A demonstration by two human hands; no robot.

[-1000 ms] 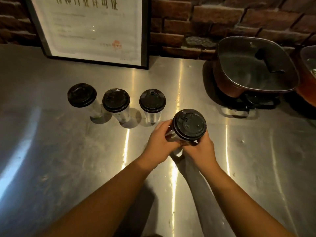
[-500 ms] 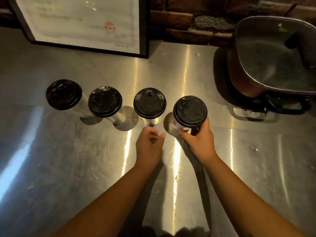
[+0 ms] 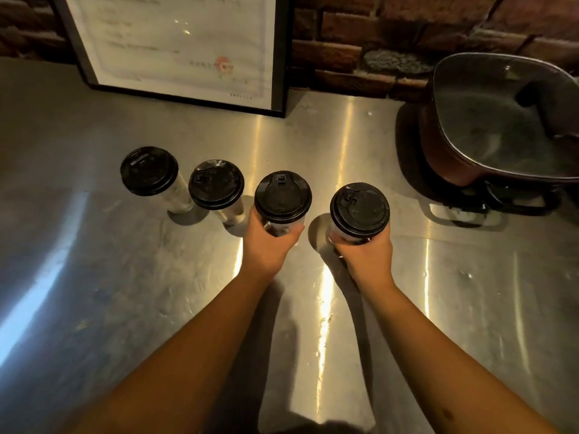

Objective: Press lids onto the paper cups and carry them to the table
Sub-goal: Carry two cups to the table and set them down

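Dim, warm; counter (image 3: pixel 438 292) glare (edges warped)

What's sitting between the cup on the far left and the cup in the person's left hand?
One more lidded cup stands between the far-left cup and the cup gripped by the left hand, in the head view.

A: Where did the four lidded cups stand?
B: In a row across the frame's middle, on the counter (image 3: pixel 94 277): first cup (image 3: pixel 149 171) leftmost, second cup (image 3: pixel 216 184), third cup (image 3: pixel 283 197), fourth cup (image 3: pixel 359 209) rightmost.

A: And behind the row?
B: A framed document (image 3: pixel 175 48) leaned upper left against the brick wall (image 3: pixel 360 42); a lidded pan (image 3: pixel 501 120) sat upper right.
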